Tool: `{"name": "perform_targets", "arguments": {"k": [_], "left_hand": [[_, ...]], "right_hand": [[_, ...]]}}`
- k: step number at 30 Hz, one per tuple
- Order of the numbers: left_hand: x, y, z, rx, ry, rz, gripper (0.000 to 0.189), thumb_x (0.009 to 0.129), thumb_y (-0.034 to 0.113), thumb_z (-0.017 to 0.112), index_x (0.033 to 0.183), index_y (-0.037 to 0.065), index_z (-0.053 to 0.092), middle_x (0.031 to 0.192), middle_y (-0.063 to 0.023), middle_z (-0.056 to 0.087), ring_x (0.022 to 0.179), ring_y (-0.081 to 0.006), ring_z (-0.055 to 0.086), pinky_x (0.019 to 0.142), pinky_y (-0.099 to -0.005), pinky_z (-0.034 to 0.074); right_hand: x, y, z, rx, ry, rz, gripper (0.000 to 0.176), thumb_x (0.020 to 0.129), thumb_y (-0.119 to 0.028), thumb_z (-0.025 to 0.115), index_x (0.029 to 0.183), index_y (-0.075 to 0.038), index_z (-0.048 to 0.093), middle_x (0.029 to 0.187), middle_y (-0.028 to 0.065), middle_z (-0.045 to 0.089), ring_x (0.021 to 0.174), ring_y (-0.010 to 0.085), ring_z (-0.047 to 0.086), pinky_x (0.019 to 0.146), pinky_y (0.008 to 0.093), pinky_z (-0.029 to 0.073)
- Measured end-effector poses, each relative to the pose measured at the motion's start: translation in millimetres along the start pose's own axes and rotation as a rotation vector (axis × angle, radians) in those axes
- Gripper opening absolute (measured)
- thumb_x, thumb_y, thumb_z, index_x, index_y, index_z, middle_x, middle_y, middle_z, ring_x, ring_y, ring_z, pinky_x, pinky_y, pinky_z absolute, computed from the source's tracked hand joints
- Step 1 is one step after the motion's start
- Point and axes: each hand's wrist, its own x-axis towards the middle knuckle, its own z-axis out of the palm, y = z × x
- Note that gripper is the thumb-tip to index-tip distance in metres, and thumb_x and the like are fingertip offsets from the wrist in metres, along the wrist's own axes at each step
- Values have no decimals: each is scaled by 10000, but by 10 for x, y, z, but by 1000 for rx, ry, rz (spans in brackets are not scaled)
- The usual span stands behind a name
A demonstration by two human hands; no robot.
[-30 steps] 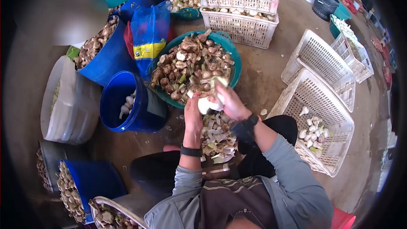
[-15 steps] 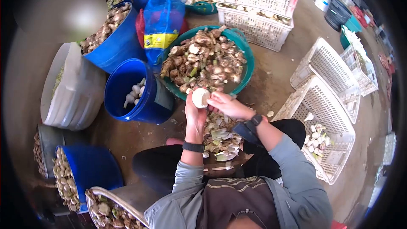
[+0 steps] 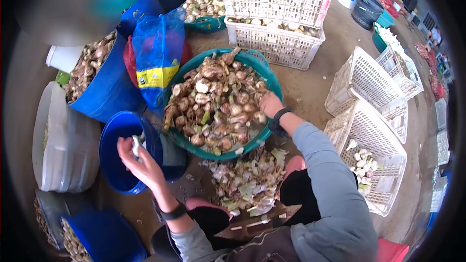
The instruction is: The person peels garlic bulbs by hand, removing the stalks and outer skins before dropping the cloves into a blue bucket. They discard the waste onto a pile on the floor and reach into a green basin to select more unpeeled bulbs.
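Over the mouth of a blue bucket (image 3: 108, 162), my left hand (image 3: 138, 162) has its fingers apart, with a white peeled garlic bulb (image 3: 136, 146) right at them; whether it still grips the bulb is unclear. My right hand (image 3: 270, 104) reaches into the right side of a teal basin (image 3: 273, 80), its fingertips among unpeeled garlic bulbs (image 3: 213, 102) and partly hidden. I cannot make out whether a bulb is between them. Loose garlic skins (image 3: 250, 177) lie on the floor below the basin.
White crates (image 3: 276, 43) stand stacked behind the basin. At the right, a white crate (image 3: 393, 165) holds several clean bulbs. A blue plastic bag (image 3: 158, 43), a large blue barrel (image 3: 109, 90) of garlic and a pale tub (image 3: 73, 150) stand at the left.
My hands have parted from around the white bulb. The left went left and down to the bucket, the right moved to the basin's right side. The view has shifted.
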Motion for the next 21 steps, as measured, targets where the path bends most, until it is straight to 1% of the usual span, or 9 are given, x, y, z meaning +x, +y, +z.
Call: {"name": "perform_targets", "arguments": {"k": [3,5,7,11,13,14,17,18,21], "left_hand": [[-409,122,397,-294,-360,-112,382,853,46,498,1230,6,451,1077,-129,557,950,-199,549,882,-311,422],[-687,150,619,-378,-802,-381,366,859,92,537,1215,34,478,1069,-117,576,956,-206,563,876,-303,431],[-955,152,803,-476,-1190,-420,464,835,131,590,1268,64,436,1139,-147,551,1009,-241,562,886,-330,434],[-1167,483,935,-364,-1041,122,741,742,88,673,1377,126,295,1355,-191,338,1155,-372,453,941,-415,406],[-1097,640,931,-596,-1071,-47,660,727,81,696,1301,78,370,1286,-178,385,1160,-312,457,931,-365,421],[-1128,629,896,-707,-1021,-147,621,728,94,705,1265,64,395,1246,-163,408,1135,-288,469,921,-346,424],[-1169,777,737,-857,-924,-305,603,719,63,716,1236,30,408,1111,-117,470,1053,-218,495,855,-297,450],[-1175,854,634,-667,-827,-174,597,712,101,730,1222,33,425,1078,-122,477,1023,-233,503,842,-314,448],[-1252,1091,393,-423,-619,18,604,657,188,771,1161,38,473,1024,-144,475,945,-299,515,802,-376,442]], "right_hand": [[-27,-165,217,-394,-238,-117,307,866,-216,418,1050,-150,653,1097,-10,600,1108,205,473,1052,594,136],[-29,-150,171,-122,-393,-132,235,845,-224,477,955,-131,663,1027,31,616,1103,207,499,1014,590,229],[-32,-123,-141,38,-420,-176,215,824,-255,521,921,-126,662,984,49,625,1031,215,540,986,560,277],[-356,-241,-1432,517,-234,-368,274,751,-277,674,932,-88,594,862,91,626,817,233,616,723,400,453],[-485,-311,-1834,1017,-242,-314,300,774,-252,684,980,-74,558,862,60,606,767,165,588,654,322,460],[-636,-367,-2013,1464,-374,-107,273,842,-263,623,992,-49,547,900,29,574,755,101,529,643,258,443],[-914,-641,-2046,1576,-344,-4,265,885,-264,563,1006,-30,537,899,17,544,770,80,502,639,240,438],[-1023,-700,-2067,1416,-105,-106,262,904,-262,524,982,-12,542,872,48,534,770,112,510,644,275,441],[-1261,-818,-2123,1181,116,-144,249,905,-246,519,943,-2,551,831,87,514,762,172,523,647,312,440]]}}
